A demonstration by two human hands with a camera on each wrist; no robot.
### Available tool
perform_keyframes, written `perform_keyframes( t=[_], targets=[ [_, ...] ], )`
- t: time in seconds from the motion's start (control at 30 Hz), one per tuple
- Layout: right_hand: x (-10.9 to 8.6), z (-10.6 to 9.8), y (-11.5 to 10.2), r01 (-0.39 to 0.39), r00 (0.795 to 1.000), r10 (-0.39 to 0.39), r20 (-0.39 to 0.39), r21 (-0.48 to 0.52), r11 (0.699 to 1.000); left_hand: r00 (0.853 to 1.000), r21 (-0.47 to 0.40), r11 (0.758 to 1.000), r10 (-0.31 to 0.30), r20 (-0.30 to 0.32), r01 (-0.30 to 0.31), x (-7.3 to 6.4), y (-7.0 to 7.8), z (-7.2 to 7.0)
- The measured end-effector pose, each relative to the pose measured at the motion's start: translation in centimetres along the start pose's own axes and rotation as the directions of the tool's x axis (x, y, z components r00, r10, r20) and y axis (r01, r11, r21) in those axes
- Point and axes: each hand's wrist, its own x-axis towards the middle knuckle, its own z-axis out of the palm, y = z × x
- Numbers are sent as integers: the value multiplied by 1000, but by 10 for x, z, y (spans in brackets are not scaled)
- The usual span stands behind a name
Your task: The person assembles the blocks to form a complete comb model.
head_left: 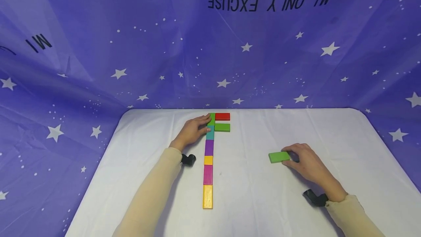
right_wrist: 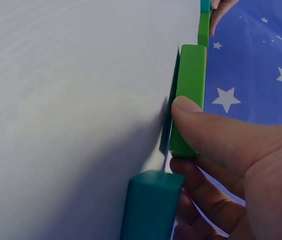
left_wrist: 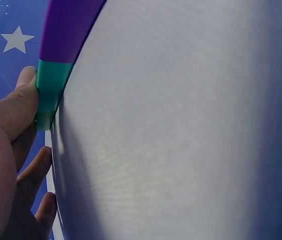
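My right hand [head_left: 306,162] pinches a green block [head_left: 278,157] between thumb and fingers, to the right of a column of coloured blocks. In the right wrist view the thumb lies along the block's side, close over the white cloth, and a teal block [right_wrist: 151,207] stands near the fingers. At the column's far end my left hand [head_left: 192,130] has its fingertips on a green block [head_left: 212,119] and its thumb at the teal block [head_left: 210,134]. A red block [head_left: 222,116] and another green block [head_left: 222,127] stick out to the right from there.
Nearer to me the column continues with a purple block [head_left: 209,147], a short yellow block [head_left: 208,160], a magenta block [head_left: 208,175] and a longer yellow block [head_left: 208,196]. The white table [head_left: 250,200] ends at a purple star-patterned curtain [head_left: 197,57].
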Motion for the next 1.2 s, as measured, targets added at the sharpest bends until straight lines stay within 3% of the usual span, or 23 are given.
perform_keyframes(
  t=[0.6, 1.2],
  targets=[
    [15, 11, -21, 46, 992, -37, -118, 78, 996, 1000, 0, 1000, 2, 7, -2, 1, 3, -1],
    [55, 37, -63, 54, 994, -36, -100, 180, 982, 1000, 6, 1000, -4, 1, 4, -1, 2, -2]
  ],
)
